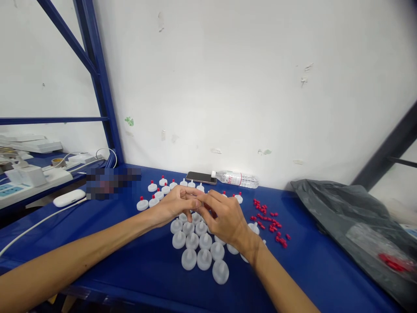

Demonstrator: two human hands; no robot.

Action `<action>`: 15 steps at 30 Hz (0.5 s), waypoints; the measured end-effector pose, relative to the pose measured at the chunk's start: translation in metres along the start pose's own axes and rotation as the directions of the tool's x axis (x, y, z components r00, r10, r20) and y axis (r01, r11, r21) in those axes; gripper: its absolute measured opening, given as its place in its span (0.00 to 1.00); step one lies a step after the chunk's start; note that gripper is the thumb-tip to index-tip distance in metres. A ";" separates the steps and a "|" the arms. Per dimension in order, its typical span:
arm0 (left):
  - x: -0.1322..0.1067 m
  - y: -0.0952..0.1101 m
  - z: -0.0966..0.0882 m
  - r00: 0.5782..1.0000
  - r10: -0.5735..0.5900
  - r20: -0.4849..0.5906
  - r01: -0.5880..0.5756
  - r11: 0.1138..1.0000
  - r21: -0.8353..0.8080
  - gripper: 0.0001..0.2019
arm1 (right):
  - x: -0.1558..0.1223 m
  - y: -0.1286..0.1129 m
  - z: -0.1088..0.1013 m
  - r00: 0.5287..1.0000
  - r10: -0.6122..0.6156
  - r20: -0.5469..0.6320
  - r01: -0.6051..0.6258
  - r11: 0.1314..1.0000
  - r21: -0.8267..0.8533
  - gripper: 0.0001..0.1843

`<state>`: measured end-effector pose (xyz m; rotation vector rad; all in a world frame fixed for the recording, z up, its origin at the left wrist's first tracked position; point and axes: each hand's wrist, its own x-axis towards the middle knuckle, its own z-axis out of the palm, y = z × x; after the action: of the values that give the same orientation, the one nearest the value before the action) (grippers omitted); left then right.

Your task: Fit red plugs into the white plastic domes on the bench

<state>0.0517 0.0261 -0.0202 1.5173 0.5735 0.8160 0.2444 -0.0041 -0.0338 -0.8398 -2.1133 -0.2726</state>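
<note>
My left hand (177, 202) and my right hand (226, 217) meet over the middle of the blue table, fingertips pinched together. Whatever lies between the fingers is hidden. Below and around them stand many translucent white nozzle caps (204, 259), their spouts pointing up and bare. Behind my left hand, similar nozzle caps (152, 187) carry small red tips on their spouts. Loose small red tips (272, 226) lie scattered to the right of my right hand.
A phone (201, 178) and a clear plastic bottle (237, 178) lie along the wall. On the right is a dark plastic bag (345, 217) with a clear bag of red pieces on it. A white device (69, 198) with a cable lies left, near a blue post (100, 82).
</note>
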 end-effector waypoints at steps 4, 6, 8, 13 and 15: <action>0.002 0.001 0.000 1.000 0.005 0.017 -0.005 1.000 0.011 0.21 | 0.001 -0.001 -0.001 0.999 0.040 -0.011 -0.039 0.998 0.051 0.12; 0.002 0.002 0.000 1.000 0.006 0.012 -0.006 0.999 0.033 0.22 | 0.004 -0.001 -0.005 0.997 0.072 -0.015 -0.070 0.992 0.102 0.12; 0.003 0.002 0.000 1.000 0.025 -0.018 -0.024 0.999 0.043 0.24 | 0.008 0.003 -0.012 0.993 0.116 -0.022 -0.112 0.984 0.139 0.11; 0.004 0.000 -0.003 0.979 0.114 -0.171 -0.090 0.986 0.143 0.24 | 0.016 0.033 -0.041 0.909 0.393 -0.139 -0.399 0.917 -0.020 0.09; 0.005 -0.001 -0.005 0.968 0.142 -0.207 -0.102 0.976 0.192 0.21 | 0.014 0.049 -0.053 0.844 0.522 -0.121 -0.536 0.821 -0.196 0.10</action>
<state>0.0513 0.0330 -0.0203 1.6508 0.7380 1.0604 0.3030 0.0152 0.0057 -1.4945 -1.7200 -0.2344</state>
